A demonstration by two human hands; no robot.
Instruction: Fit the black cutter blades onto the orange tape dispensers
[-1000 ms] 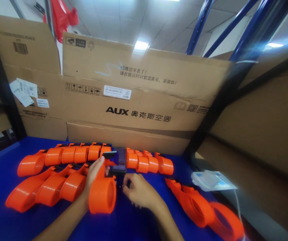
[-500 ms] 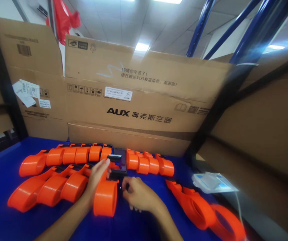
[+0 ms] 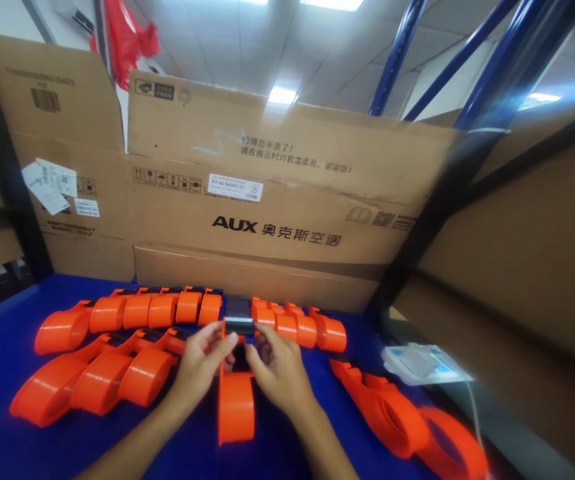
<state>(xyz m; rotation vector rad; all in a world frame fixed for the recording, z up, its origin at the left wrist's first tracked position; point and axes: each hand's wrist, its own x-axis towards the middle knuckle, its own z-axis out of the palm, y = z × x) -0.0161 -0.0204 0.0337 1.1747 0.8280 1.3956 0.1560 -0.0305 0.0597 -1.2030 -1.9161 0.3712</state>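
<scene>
An orange tape dispenser [image 3: 236,408] with a black toothed cutter at its top end is held upright between both hands, in the middle of the blue table. My left hand [image 3: 205,353] is closed on its left side, thumb just below the cutter. My right hand [image 3: 280,367] grips its right side near the dark middle part, fingers bent; what lies under those fingertips is hidden. Just behind the cutter sits a dark box-like object [image 3: 238,308], partly covered.
More orange tape dispensers [image 3: 97,383] stand in rows on the left, others [image 3: 286,327] behind at right. Loose orange dispenser frames [image 3: 392,413] lie on the right. A white-and-blue packet [image 3: 425,363] rests near the right edge. Cardboard [image 3: 267,200] walls the back.
The dispenser has turned more upright and shifted right, its cutter now facing me squarely. My right hand has moved up from beside it and taken hold of its right side.
</scene>
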